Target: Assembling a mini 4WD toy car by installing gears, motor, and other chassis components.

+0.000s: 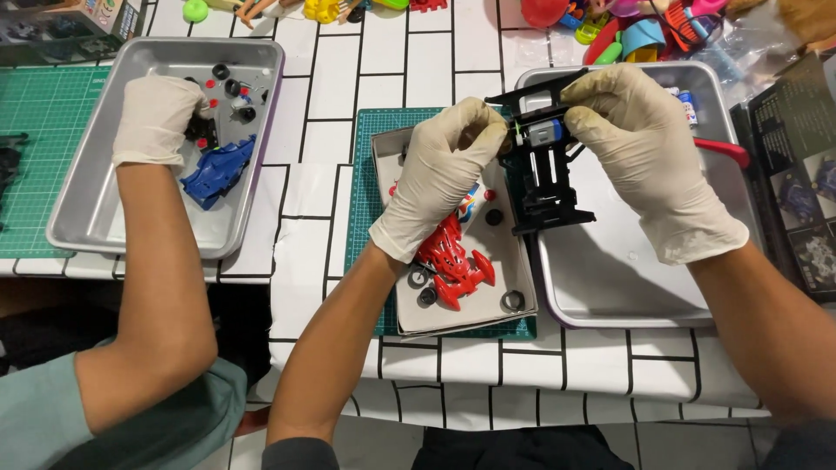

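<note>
My left hand [440, 170] and my right hand [649, 148], both in white gloves, hold a black toy-car chassis [544, 178] between them above the table. The fingertips of both hands pinch at a small grey motor part [544, 130] at the chassis top. Below my left hand lies a red toy-car body shell [453, 261] in a shallow grey tray [453, 318], with small black wheels [512, 301] loose around it.
A metal tray [610, 278] sits under my right hand, with a red-handled tool [723, 150]. At left, another person's gloved hand [157, 113] reaches into a second metal tray [96, 200] holding a blue car shell [218, 170]. Colourful toys [627, 30] crowd the far edge.
</note>
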